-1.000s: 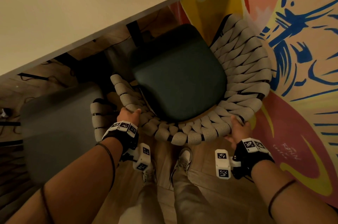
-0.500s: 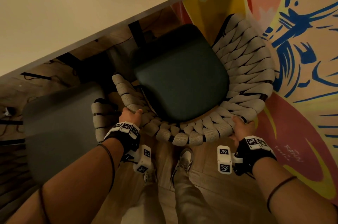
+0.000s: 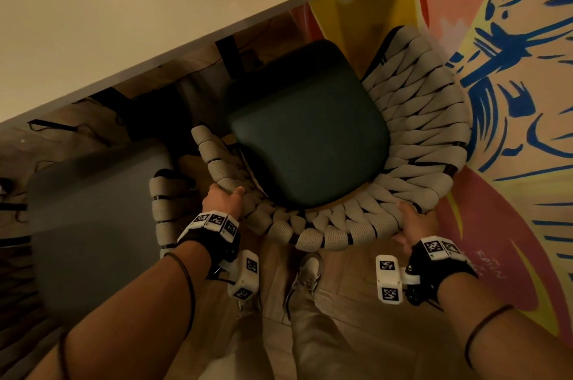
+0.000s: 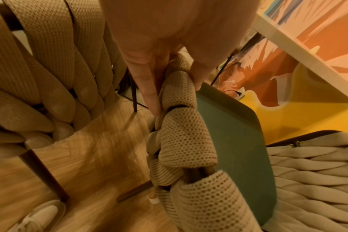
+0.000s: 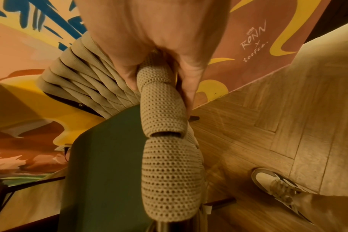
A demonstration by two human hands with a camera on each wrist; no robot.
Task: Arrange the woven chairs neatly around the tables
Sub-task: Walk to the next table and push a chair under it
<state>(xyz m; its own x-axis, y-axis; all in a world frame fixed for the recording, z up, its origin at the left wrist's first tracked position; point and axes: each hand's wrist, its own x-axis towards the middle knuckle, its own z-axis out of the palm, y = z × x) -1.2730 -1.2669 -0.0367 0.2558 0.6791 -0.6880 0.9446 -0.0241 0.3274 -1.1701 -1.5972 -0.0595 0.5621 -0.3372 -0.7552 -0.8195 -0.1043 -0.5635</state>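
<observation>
Below the edge of the pale surface (image 3: 130,17), the woven chair (image 3: 415,131) stands on the wood floor (image 3: 350,311) with its dark green seat cushion (image 3: 307,131) facing the surface. The front of the cushion sits just under the surface's rim, and the curved woven back bows out toward the person. The chair's front-to-back line runs at a slant across the head view, from the person's feet up toward the surface edge, and its right arm side lies close against the painted wall (image 3: 511,69).

The left hand (image 3: 224,200) grips the woven rim on the chair's left side, with its thumb over the inside of the rim and a finger laid along the outside, as the left wrist view shows. The right hand (image 3: 414,221) is clamped on the rim at the chair's right rear, thumb inside and fingers wrapped behind the knitted tube. Both hands rest on the top curve of the backrest, well apart from each other.

To the left stands a second chair (image 3: 93,218) with a grey seat, its woven arm just beside the left hand's wrist. A pale shoe (image 3: 307,274) shows on the floor between the forearms.
</observation>
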